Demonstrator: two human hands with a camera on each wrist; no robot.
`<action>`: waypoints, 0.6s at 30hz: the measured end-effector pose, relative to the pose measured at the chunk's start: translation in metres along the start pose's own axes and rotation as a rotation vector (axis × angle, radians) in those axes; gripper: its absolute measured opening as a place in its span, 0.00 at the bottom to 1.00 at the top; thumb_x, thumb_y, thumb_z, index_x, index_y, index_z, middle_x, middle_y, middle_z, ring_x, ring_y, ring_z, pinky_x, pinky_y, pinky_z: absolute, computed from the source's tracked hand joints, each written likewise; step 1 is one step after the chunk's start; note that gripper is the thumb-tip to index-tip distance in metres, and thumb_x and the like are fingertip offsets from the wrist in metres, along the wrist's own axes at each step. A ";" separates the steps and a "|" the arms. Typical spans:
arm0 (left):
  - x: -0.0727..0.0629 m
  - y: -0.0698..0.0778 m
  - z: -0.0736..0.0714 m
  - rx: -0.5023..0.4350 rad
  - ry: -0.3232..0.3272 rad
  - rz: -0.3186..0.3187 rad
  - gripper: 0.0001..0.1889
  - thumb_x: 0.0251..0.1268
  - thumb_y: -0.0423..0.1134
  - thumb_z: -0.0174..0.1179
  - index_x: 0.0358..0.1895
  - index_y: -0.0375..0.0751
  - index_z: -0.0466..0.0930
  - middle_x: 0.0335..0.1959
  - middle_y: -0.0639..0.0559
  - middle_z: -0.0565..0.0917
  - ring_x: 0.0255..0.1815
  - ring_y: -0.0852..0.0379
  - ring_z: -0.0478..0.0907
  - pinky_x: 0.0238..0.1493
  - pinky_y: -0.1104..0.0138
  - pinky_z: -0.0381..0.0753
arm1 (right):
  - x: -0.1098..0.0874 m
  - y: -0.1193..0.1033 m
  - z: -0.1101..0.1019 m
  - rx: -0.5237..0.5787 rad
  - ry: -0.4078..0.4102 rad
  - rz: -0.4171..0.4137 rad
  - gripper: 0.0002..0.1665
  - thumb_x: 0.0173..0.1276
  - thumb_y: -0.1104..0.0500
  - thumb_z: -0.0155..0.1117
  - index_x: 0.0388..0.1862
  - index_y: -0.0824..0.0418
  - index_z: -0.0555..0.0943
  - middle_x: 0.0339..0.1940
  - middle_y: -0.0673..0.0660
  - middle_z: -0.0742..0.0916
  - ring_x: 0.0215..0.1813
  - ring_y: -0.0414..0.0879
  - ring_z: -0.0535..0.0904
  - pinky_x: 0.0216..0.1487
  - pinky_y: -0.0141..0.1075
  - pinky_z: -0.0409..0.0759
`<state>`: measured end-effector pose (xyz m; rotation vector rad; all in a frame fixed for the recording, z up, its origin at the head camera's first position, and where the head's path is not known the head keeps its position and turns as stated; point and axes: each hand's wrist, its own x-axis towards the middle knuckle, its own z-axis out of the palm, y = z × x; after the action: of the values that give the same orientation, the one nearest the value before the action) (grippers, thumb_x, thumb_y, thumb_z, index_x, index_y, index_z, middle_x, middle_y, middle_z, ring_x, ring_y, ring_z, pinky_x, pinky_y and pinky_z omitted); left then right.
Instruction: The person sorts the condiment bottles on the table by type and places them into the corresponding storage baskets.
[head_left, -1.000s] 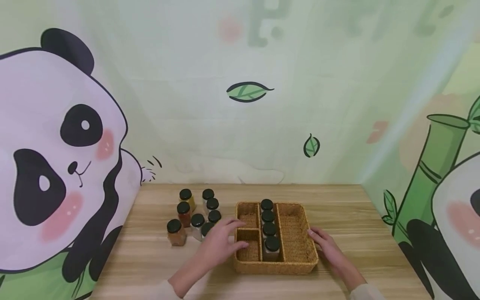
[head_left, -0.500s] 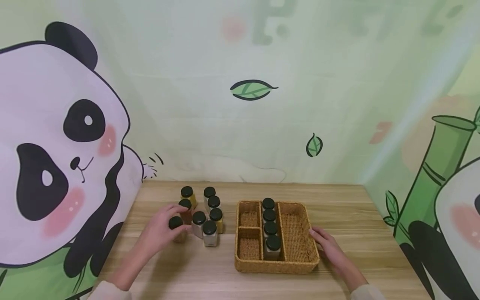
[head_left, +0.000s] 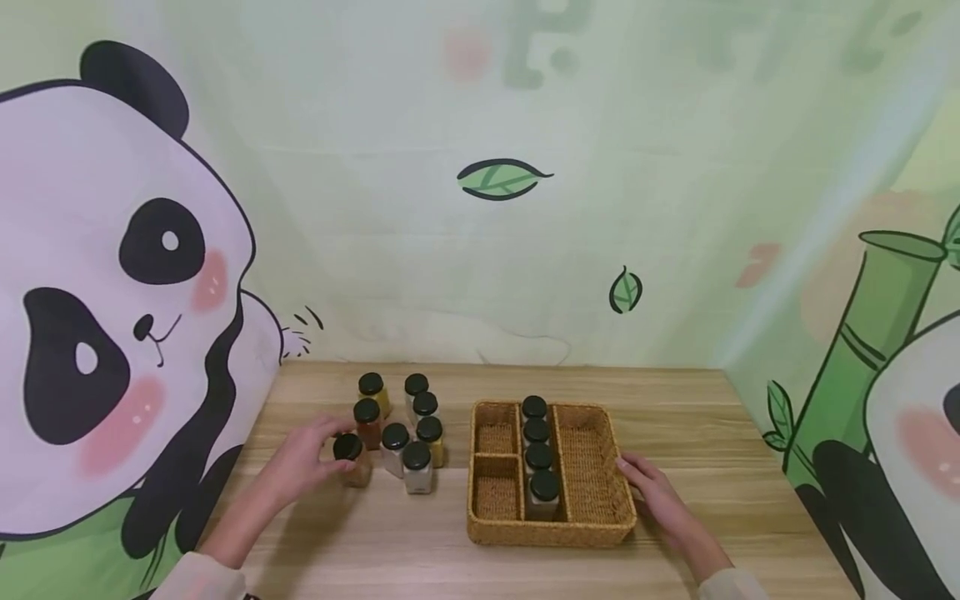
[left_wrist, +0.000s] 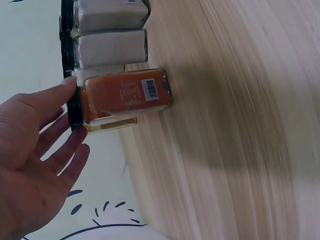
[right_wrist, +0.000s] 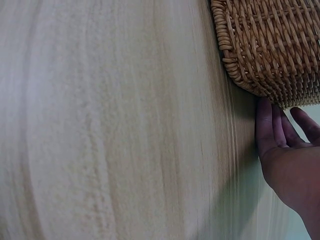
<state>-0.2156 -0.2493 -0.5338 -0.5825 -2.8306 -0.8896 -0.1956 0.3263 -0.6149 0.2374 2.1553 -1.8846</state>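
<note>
In the head view, my left hand [head_left: 302, 460] pinches the black lid of a spice jar [head_left: 358, 471] with orange-brown contents. The left wrist view shows the thumb on one side of that lid and fingers on the other; the jar [left_wrist: 125, 92] bears a small barcode label. My right hand [head_left: 660, 496] touches the right outer side of a divided wicker basket [head_left: 551, 535]. In the right wrist view, its fingers lie fairly straight against the basket wall [right_wrist: 272, 45]. A row of several black-lidded jars [head_left: 538, 457] stands in the basket's middle compartment.
Several other jars stand close by on the wooden table [head_left: 375, 550]: a red one [head_left: 368, 429], yellow ones [head_left: 430, 442] and white ones [head_left: 417, 475]. Two small compartments [head_left: 497, 492] are on the basket's left, one long compartment [head_left: 596, 475] on its right. A printed cloth wall [head_left: 390, 250] rises behind.
My left hand has moved left from the basket to the jars and now has its fingers about the orange-brown jar's lid. The right hand stays at the basket's side.
</note>
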 end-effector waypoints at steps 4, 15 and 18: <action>0.001 -0.002 0.004 0.014 -0.003 0.028 0.26 0.56 0.29 0.80 0.59 0.31 0.84 0.56 0.37 0.86 0.58 0.35 0.83 0.60 0.41 0.81 | 0.001 0.001 0.001 0.010 0.011 0.000 0.45 0.84 0.39 0.55 0.82 0.69 0.61 0.80 0.70 0.68 0.81 0.65 0.61 0.77 0.60 0.66; 0.002 -0.010 0.009 0.038 -0.046 0.033 0.28 0.52 0.27 0.81 0.59 0.32 0.84 0.57 0.37 0.86 0.59 0.34 0.83 0.61 0.41 0.81 | -0.003 -0.001 0.002 0.009 0.015 -0.008 0.44 0.84 0.40 0.55 0.81 0.70 0.61 0.79 0.71 0.70 0.80 0.64 0.62 0.77 0.60 0.66; 0.003 -0.012 0.010 0.044 -0.038 0.025 0.28 0.52 0.29 0.81 0.59 0.33 0.85 0.57 0.38 0.86 0.59 0.35 0.83 0.60 0.41 0.81 | -0.003 -0.001 0.001 0.005 0.012 -0.010 0.44 0.84 0.40 0.55 0.82 0.71 0.61 0.79 0.71 0.69 0.81 0.65 0.61 0.78 0.61 0.65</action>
<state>-0.2233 -0.2510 -0.5477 -0.6348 -2.8614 -0.8185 -0.1930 0.3253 -0.6127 0.2394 2.1632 -1.8993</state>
